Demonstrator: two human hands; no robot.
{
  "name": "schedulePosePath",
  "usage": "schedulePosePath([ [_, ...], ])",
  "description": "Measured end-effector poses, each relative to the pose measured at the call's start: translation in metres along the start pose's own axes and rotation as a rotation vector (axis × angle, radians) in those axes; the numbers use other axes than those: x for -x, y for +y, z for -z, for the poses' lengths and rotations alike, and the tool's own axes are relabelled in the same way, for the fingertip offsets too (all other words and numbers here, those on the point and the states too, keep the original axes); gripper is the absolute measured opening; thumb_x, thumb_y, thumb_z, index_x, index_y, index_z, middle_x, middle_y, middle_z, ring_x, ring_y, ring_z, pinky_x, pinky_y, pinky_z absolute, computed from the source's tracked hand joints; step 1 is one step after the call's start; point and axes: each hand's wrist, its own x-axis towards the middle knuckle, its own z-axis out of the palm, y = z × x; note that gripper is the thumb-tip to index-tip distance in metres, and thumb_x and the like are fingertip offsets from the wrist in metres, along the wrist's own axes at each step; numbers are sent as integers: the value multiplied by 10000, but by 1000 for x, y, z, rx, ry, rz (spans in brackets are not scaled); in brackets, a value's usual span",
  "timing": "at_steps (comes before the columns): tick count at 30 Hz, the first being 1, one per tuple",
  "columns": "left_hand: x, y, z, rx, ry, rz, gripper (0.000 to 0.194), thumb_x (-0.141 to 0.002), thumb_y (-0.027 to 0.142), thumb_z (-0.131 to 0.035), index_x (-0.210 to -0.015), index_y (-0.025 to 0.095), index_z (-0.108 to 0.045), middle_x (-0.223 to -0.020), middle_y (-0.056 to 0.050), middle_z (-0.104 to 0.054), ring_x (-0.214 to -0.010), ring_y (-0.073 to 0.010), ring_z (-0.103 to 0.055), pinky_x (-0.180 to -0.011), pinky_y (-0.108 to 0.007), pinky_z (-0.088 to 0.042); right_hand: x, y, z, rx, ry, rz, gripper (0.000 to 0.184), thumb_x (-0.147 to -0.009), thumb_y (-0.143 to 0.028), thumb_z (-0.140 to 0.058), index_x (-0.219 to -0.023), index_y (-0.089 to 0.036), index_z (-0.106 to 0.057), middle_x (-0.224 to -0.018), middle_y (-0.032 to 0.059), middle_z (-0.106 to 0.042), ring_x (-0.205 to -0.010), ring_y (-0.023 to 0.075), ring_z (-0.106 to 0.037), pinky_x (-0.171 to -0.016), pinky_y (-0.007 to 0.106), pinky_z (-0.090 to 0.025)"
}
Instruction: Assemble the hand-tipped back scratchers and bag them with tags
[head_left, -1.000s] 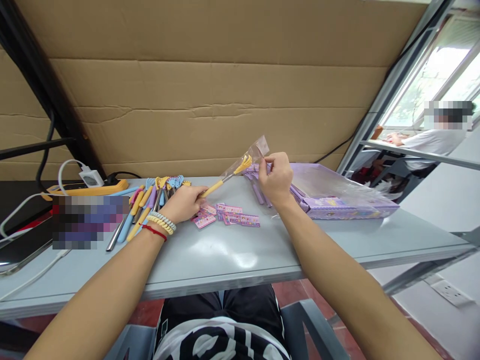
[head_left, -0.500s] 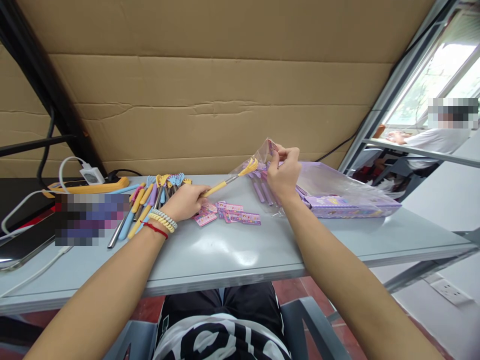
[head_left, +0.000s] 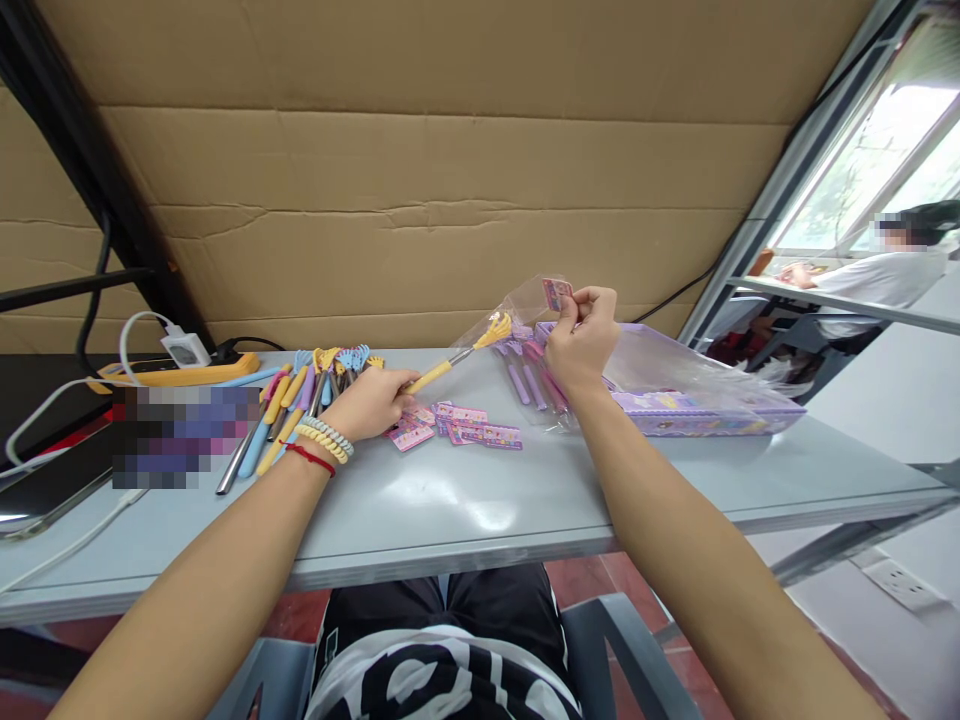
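At the near edge of the gray table, dark trousers and a black-and-white top show beside the arm of a gray chair. Both forearms extend over the tabletop. The left wrist carries pale coiled bands and a red cord.

Left hand: fingers closed around the handle of a yellow claw-headed tool. The tool is held tilted above the table, head up and to the right.

Right hand: thumb and fingertips pinched on the edge of a printed card at the upper end of a clear bag. The tool head is inside the bag; whether the card is inside or outside the film cannot be told.

Loose pink-and-purple cards lie overlapping near the left fingers. Left of that hand is a pile of colored tools. Purple tools in clear wrapping lie near a purple box, which is partly covered by clear film.

At the back left, a white charger is on a yellow power strip. A cardboard panel stands behind. Farthest right, a person in white sits near a window.
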Motion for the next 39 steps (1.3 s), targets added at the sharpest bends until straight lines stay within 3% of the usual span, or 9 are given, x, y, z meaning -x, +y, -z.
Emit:
schedulePosePath([
  [8, 0, 1, -1, -37, -9, -14, 426, -794, 146, -409, -1125, 116, -676, -805, -85, -697, -717, -208, -612, -676, -292, -437, -5, 9, 1, -4, 31, 7, 222, -929, -400, -414, -895, -184, -456, -667, 7, -519, -614, 153, -546, -597, 271, -390],
  [17, 0, -1, -1, -15, 8, -14, 391, -801, 150, -426, -1093, 131, -686, -804, -87, -702, -711, -215, -616, -677, -297, -438, -5, 6, 3, -161, -25, 16, 226, -905, -366, -504, -984, -178, -602, -897, 64, -664, -806, 170, -641, -727, 313, -503],
  [27, -1, -4, 1, 27, 83, 14, 416, -790, 182, -436, -1116, 133, -689, -799, -69, -693, -724, -217, -610, -691, -309, -444, -9, 9, 2, -237, -73, -105, 275, -842, -399, -608, -934, -146, -667, -838, 60, -668, -699, 140, -602, -655, 291, -480],
  [30, -2, -6, 4, 165, 134, 59, 372, -787, 251, -503, -1089, 137, -689, -810, -61, -698, -730, -215, -614, -702, -323, -464, -11, 11, 2, -254, -84, -143, 290, -847, -428, -608, -875, -140, -616, -774, 44, -636, -638, 119, -561, -598, 260, -445],
  [34, -2, -9, 9, 553, 220, 194, 388, -705, 351, -663, -1026, 134, -675, -896, -82, -714, -792, -223, -647, -710, -331, -510, -13, 15, 1, -191, -113, -220, 244, -879, -388, -572, -846, -148, -540, -724, 25, -586, -606, 113, -530, -578, 243, -412],
  [39, -1, -8, 15, 851, 289, 275, 480, -565, 414, -805, -923, 123, -676, -737, -53, -669, -675, -192, -627, -663, -336, -535, -13, 18, 2, -79, -87, -216, 170, -890, -323, -531, -845, -164, -491, -684, 14, -544, -572, 125, -503, -574, 254, -381],
])
